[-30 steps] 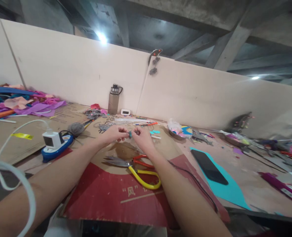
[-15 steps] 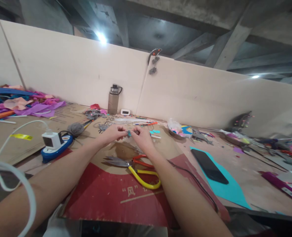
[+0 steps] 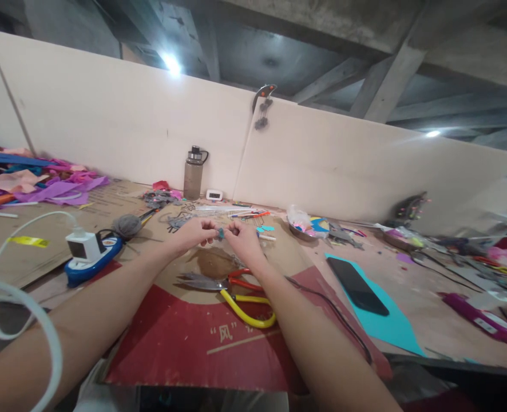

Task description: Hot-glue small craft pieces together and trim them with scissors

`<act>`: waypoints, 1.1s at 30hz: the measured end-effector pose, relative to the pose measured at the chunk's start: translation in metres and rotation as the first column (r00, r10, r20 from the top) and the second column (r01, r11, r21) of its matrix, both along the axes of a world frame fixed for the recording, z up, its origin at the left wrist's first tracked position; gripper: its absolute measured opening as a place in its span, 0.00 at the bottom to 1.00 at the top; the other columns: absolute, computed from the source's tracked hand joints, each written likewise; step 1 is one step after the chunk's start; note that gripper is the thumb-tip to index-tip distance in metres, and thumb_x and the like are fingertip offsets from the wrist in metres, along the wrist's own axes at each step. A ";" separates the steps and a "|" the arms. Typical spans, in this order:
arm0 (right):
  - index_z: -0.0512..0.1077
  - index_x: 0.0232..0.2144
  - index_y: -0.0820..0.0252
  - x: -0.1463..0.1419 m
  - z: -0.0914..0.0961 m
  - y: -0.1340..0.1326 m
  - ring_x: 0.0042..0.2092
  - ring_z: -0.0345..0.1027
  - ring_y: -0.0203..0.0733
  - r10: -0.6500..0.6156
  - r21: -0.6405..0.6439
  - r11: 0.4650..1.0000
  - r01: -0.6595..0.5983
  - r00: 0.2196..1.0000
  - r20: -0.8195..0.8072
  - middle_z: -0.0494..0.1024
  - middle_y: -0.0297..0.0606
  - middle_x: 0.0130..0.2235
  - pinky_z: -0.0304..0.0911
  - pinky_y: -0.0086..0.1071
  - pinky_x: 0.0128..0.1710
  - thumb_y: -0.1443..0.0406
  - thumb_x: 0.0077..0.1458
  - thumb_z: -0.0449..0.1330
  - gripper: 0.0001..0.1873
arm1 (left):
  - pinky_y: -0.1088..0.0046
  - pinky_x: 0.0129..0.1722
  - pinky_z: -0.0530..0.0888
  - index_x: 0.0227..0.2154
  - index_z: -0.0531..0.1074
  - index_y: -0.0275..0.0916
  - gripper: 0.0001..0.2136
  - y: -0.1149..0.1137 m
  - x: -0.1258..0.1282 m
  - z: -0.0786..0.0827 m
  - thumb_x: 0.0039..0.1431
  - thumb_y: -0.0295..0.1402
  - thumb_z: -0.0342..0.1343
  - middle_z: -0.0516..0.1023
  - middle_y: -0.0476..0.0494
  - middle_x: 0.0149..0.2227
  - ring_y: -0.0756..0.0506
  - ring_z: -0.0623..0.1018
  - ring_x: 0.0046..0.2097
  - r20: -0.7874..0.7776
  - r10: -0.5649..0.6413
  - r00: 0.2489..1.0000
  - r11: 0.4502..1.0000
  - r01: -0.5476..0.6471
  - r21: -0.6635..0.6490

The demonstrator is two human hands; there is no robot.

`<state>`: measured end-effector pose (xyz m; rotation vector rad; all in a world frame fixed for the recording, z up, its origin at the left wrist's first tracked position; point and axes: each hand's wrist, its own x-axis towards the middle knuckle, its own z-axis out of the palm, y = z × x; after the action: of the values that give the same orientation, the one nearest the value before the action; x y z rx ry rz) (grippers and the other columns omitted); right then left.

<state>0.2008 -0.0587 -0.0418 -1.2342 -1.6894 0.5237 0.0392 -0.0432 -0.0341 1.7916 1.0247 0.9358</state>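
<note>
Head view: at the far left, a heap of coloured scraps [image 3: 71, 189] lies on the counter [image 3: 425, 303], and nearer, a white adapter [image 3: 84, 249] sits on a blue power strip [image 3: 94, 264]. From the lower left corner the left arm [image 3: 107, 303] reaches forward and inward, its wrist passing to the right of a ball of grey yarn [image 3: 127, 225]. The left hand [image 3: 197, 233] is turned inward, back upward, with thumb and fingers drawn together; its grip is closed on the near edge of a small teal piece [image 3: 221, 233]. That piece sits between the two hands, raised above the cardboard [image 3: 159, 343], its detail too small to make out. Below it, scissors [image 3: 224, 284] lie with blades pointing left, the orange handle partly behind the right forearm. Mirroring the left, the right hand [image 3: 244, 240] angles inward, fingers curled, its grip pinching the piece's other side. The right arm [image 3: 313, 332] slants down to the bottom edge. Beyond it, a black phone [image 3: 357, 284] rests on a turquoise sheet [image 3: 401, 339].
</note>
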 end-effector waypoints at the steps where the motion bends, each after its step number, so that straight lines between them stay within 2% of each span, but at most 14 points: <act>1: 0.68 0.22 0.60 0.000 0.000 0.000 0.24 0.55 0.33 0.005 -0.007 1.000 -0.005 1.000 -0.009 0.64 0.28 0.20 0.50 0.27 0.25 0.61 0.45 0.55 0.08 | 0.78 0.21 0.62 0.27 0.71 0.35 0.08 0.001 0.000 0.000 0.46 0.35 0.56 0.70 0.51 0.19 0.54 0.66 0.21 -0.003 0.009 1.000 1.000 -0.009 0.002; 9: 0.70 0.31 0.60 0.002 -0.003 0.003 0.25 0.56 0.34 0.011 -0.007 1.000 -0.012 0.997 -0.076 0.64 0.28 0.22 0.53 0.28 0.27 0.58 0.46 0.55 0.12 | 0.79 0.20 0.62 0.25 0.70 0.35 0.06 0.002 0.000 0.001 0.44 0.32 0.57 0.68 0.52 0.18 0.54 0.65 0.20 0.087 0.137 0.987 0.990 -0.136 -0.020; 14: 0.69 0.29 0.60 0.002 -0.004 0.003 0.27 0.58 0.35 0.045 0.024 0.999 -0.043 0.996 -0.077 0.67 0.30 0.24 0.54 0.29 0.29 0.58 0.47 0.54 0.11 | 0.79 0.20 0.62 0.26 0.70 0.34 0.08 -0.002 0.002 0.004 0.45 0.34 0.58 0.69 0.51 0.19 0.54 0.67 0.21 0.099 0.153 0.983 0.988 -0.153 -0.013; 20: 0.65 0.22 0.59 0.005 0.000 0.001 0.26 0.54 0.33 0.036 0.053 0.998 -0.032 0.997 -0.066 0.62 0.28 0.21 0.51 0.28 0.28 0.59 0.48 0.53 0.11 | 0.79 0.22 0.63 0.27 0.72 0.34 0.09 -0.003 0.003 0.004 0.44 0.35 0.59 0.71 0.50 0.23 0.54 0.68 0.23 0.072 0.055 0.996 0.998 -0.055 -0.005; 23: 0.64 0.21 0.59 0.009 0.002 0.005 0.26 0.55 0.33 0.036 0.072 0.997 -0.034 0.999 -0.027 0.62 0.28 0.21 0.51 0.28 0.27 0.60 0.49 0.52 0.10 | 0.79 0.22 0.62 0.27 0.72 0.34 0.10 -0.002 0.002 0.006 0.44 0.36 0.61 0.70 0.50 0.23 0.55 0.67 0.23 0.056 -0.009 0.998 0.999 0.011 -0.034; 25: 0.64 0.22 0.59 0.011 0.002 0.006 0.26 0.55 0.33 0.053 0.083 0.995 -0.055 0.998 0.026 0.63 0.29 0.22 0.51 0.28 0.28 0.61 0.49 0.52 0.09 | 0.79 0.21 0.62 0.26 0.72 0.34 0.12 -0.001 0.001 0.007 0.46 0.39 0.60 0.69 0.49 0.23 0.55 0.66 0.23 0.105 -0.034 0.994 0.997 0.041 -0.066; 28: 0.65 0.24 0.60 0.013 0.002 0.006 0.28 0.57 0.34 0.087 0.142 0.984 -0.109 0.984 0.153 0.65 0.30 0.23 0.51 0.29 0.30 0.64 0.50 0.52 0.07 | 0.79 0.20 0.60 0.27 0.72 0.33 0.15 0.001 -0.002 0.008 0.50 0.44 0.56 0.71 0.47 0.25 0.55 0.66 0.23 0.190 -0.009 0.982 0.994 0.029 -0.105; 30: 0.66 0.25 0.60 0.012 0.002 0.003 0.30 0.58 0.35 0.095 0.200 0.969 -0.143 0.968 0.232 0.67 0.31 0.25 0.52 0.29 0.32 0.65 0.50 0.53 0.05 | 0.79 0.19 0.60 0.28 0.72 0.33 0.17 0.002 -0.003 0.006 0.50 0.45 0.56 0.71 0.47 0.25 0.55 0.66 0.22 0.196 -0.006 0.981 0.992 0.030 -0.119; 33: 0.67 0.25 0.60 0.010 0.002 0.000 0.32 0.59 0.36 0.085 0.263 0.950 -0.167 0.952 0.295 0.67 0.33 0.28 0.52 0.30 0.34 0.66 0.51 0.53 0.05 | 0.79 0.20 0.62 0.28 0.72 0.32 0.18 0.003 -0.006 0.004 0.49 0.46 0.58 0.71 0.47 0.23 0.54 0.68 0.23 0.172 -0.076 0.982 0.983 0.104 -0.155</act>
<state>0.2109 -0.0592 -0.0394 -1.0271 -2.0141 0.1723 0.0336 -0.0403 -0.0306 1.5838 0.8816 0.9018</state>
